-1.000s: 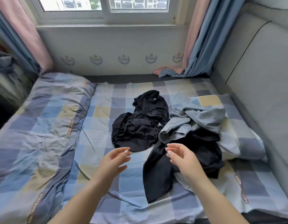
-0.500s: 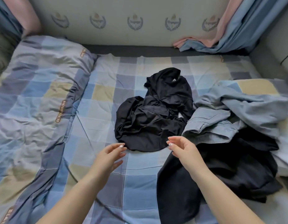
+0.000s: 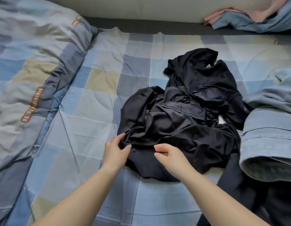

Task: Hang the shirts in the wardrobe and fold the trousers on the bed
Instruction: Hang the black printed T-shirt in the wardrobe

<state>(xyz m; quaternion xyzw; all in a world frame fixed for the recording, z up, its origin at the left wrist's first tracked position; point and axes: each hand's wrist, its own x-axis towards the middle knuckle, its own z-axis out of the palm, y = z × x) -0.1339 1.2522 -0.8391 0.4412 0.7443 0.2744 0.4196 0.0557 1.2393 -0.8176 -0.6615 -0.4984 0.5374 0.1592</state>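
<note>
A crumpled black garment [image 3: 182,115] lies in the middle of the checked bed [image 3: 95,98]. My left hand [image 3: 116,150] pinches its near left edge between thumb and fingers. My right hand [image 3: 169,154] rests on the near part of the same garment with fingers curled and apart; whether it grips the cloth I cannot tell. A light blue denim garment [image 3: 270,136] is heaped at the right. Another black garment [image 3: 249,193] lies under it at the lower right.
A folded checked quilt [image 3: 27,66] covers the left side of the bed. Pink and blue curtain ends [image 3: 249,18] pool on the ledge at the far right. A pale wall panel [image 3: 141,7] runs along the bed's far edge.
The view has dropped and closed in on the bed. Both hands moved forward from above the sheet onto the black garment, and my left hand took hold of its edge.
</note>
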